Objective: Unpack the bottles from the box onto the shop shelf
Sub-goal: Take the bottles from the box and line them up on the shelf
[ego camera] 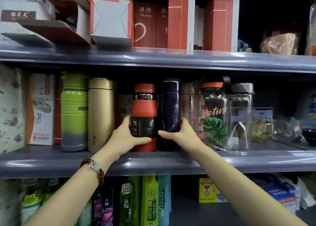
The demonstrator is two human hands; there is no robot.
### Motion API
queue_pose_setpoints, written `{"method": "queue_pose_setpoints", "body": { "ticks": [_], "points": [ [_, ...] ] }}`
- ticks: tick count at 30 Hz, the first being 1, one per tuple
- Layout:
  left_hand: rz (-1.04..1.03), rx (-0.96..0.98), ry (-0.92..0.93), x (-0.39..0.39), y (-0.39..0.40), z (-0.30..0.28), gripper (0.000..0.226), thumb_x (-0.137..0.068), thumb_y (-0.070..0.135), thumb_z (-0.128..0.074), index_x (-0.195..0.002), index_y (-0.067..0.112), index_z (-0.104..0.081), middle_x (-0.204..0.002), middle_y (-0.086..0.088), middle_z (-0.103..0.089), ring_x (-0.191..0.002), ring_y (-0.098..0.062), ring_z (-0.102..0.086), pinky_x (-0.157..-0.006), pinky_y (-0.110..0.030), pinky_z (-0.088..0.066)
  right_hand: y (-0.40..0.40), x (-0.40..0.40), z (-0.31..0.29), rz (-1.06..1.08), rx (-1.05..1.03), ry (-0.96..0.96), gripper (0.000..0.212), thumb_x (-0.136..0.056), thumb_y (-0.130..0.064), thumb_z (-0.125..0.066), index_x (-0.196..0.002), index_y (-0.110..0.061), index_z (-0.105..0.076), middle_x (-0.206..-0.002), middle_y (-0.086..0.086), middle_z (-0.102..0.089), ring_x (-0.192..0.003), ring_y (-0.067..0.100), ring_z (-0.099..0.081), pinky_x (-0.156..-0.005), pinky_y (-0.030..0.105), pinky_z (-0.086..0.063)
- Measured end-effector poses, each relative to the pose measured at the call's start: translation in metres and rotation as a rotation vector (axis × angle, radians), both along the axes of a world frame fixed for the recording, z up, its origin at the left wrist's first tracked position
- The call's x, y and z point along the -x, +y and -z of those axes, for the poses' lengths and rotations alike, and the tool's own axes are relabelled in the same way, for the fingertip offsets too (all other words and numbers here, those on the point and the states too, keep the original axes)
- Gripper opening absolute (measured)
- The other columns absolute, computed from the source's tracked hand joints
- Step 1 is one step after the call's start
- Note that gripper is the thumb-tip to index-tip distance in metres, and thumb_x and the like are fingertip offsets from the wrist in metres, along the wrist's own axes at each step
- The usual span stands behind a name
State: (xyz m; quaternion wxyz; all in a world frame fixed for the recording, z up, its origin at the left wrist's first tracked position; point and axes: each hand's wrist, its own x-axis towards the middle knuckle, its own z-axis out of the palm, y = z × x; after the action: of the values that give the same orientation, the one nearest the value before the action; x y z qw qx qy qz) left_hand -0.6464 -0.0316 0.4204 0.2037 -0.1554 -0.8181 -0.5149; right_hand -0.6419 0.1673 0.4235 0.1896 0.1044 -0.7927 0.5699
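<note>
A red bottle [144, 109] with a black label stands upright on the middle shelf [51, 164]. My left hand [127, 136] grips its lower part, thumb across the front. Right beside it stands a dark navy bottle [171, 105], also upright. My right hand [179, 133] holds the navy bottle low down, thumb in front and fingers round its right side. The two bottles stand close together, nearly touching. The box they came from is not in view.
Left of the red bottle stand a gold flask [100, 114] and a green flask [74, 111]. To the right are clear bottles [213, 116]. Red cartons [181, 16] fill the upper shelf; green and purple bottles [148, 201] fill the lower one.
</note>
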Motion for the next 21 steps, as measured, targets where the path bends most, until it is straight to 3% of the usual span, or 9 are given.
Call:
{"method": "queue_pose_setpoints", "body": {
  "ticks": [2,4,5,8,13,16,21],
  "points": [
    [0.012,0.004,-0.002,0.000,0.000,-0.001,0.102,-0.061,0.026,-0.088,-0.144,0.032,-0.028,-0.119,0.014,-0.055,-0.108,-0.008,-0.052,-0.096,-0.025,-0.038,0.009,-0.003,-0.004,-0.179,0.104,-0.049,0.066,-0.074,-0.007,-0.079,-0.131,-0.012,-0.045,-0.112,0.001,-0.068,-0.102,0.015,-0.066,-0.080,0.024,-0.056],
    [0.008,0.000,-0.005,0.001,0.000,-0.001,0.102,-0.061,0.026,-0.088,-0.143,0.032,-0.029,-0.119,0.013,-0.054,-0.107,-0.008,-0.051,-0.096,-0.025,-0.037,0.013,-0.003,-0.003,-0.197,0.098,-0.027,0.062,-0.076,0.002,-0.075,-0.128,-0.015,-0.046,-0.108,-0.001,-0.067,-0.096,0.012,-0.066,-0.068,0.017,-0.055],
    [0.005,-0.001,-0.011,0.002,0.000,0.000,0.102,-0.060,0.025,-0.088,-0.143,0.032,-0.029,-0.119,0.013,-0.054,-0.108,-0.009,-0.051,-0.097,-0.025,-0.037,0.013,-0.001,-0.002,-0.152,0.074,0.003,0.062,-0.073,-0.003,-0.079,-0.123,-0.021,-0.046,-0.107,-0.004,-0.066,-0.093,0.009,-0.065,-0.068,0.015,-0.054],
    [0.005,-0.009,-0.033,0.005,-0.002,-0.001,0.107,-0.057,0.025,-0.089,-0.145,0.031,-0.028,-0.126,0.011,-0.055,-0.112,-0.010,-0.052,-0.101,-0.028,-0.038,0.008,0.000,0.000,0.033,-0.064,0.068,0.065,-0.064,-0.025,-0.087,-0.112,-0.032,-0.044,-0.111,-0.008,-0.064,-0.100,0.010,-0.062,-0.090,0.026,-0.050],
    [-0.014,-0.066,-0.049,0.006,0.014,-0.006,0.105,-0.053,0.031,-0.091,-0.138,0.023,-0.031,-0.118,0.007,-0.056,-0.111,-0.014,-0.055,-0.090,-0.026,-0.041,0.004,-0.007,0.001,0.056,-0.138,0.094,0.078,-0.065,-0.033,-0.087,-0.128,-0.020,-0.043,-0.113,-0.008,-0.061,-0.105,0.012,-0.058,-0.088,0.024,-0.043],
    [-0.070,-0.106,-0.043,0.007,0.019,-0.008,0.095,-0.052,0.026,-0.092,-0.130,0.024,-0.038,-0.112,0.006,-0.059,-0.101,-0.012,-0.057,-0.083,-0.025,-0.043,0.006,-0.007,0.000,0.113,-0.164,0.098,0.068,-0.063,-0.030,-0.088,-0.117,-0.019,-0.048,-0.107,-0.007,-0.062,-0.101,0.014,-0.059,-0.086,0.026,-0.046],
    [0.294,-0.169,-0.245,0.006,-0.001,-0.015,0.077,-0.064,-0.003,-0.081,-0.127,0.023,-0.047,-0.121,-0.006,-0.063,-0.107,-0.018,-0.063,-0.084,-0.027,-0.050,0.017,-0.008,0.000,0.044,-0.133,0.060,0.064,-0.065,-0.025,-0.087,-0.117,-0.023,-0.050,-0.110,-0.009,-0.066,-0.098,0.009,-0.063,-0.084,0.022,-0.047]
  ]
}}
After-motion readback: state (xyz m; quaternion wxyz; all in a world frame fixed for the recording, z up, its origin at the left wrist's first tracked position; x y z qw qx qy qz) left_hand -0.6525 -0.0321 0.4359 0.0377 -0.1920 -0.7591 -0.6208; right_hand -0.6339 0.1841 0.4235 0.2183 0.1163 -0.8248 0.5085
